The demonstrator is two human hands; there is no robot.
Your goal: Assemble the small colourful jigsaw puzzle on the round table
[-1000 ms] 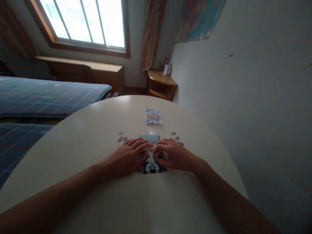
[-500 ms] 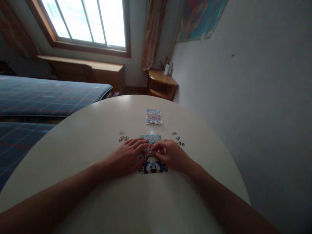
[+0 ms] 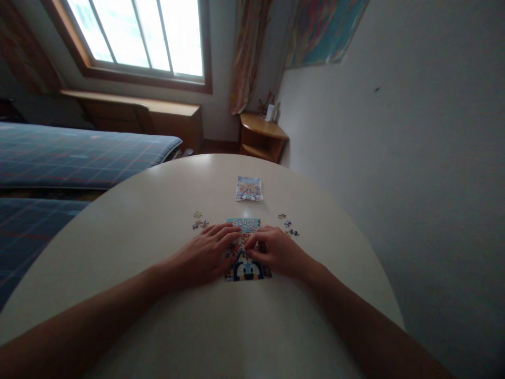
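A jigsaw puzzle (image 3: 248, 271) with a blue cartoon dog's face lies on the round table, partly covered by both hands. My left hand (image 3: 211, 250) rests flat across its left side, fingers stretched out. Over the puzzle's middle, my right hand (image 3: 278, 250) has thumb and forefinger pinched together on a small puzzle piece, mostly hidden by the fingertips. Loose puzzle pieces (image 3: 200, 223) lie beyond my left hand, and several more loose pieces (image 3: 291, 231) lie beyond the right one.
The white round table (image 3: 189, 326) carries a small printed picture sheet (image 3: 249, 189) behind the puzzle. To the left is a plaid mattress (image 3: 79, 158). A wall (image 3: 426, 184) runs along the right, and a wooden corner shelf (image 3: 260, 126) stands at the back.
My right hand's fingertips have shifted very slightly over the puzzle's middle. My left hand and the loose pieces have stayed where they were.
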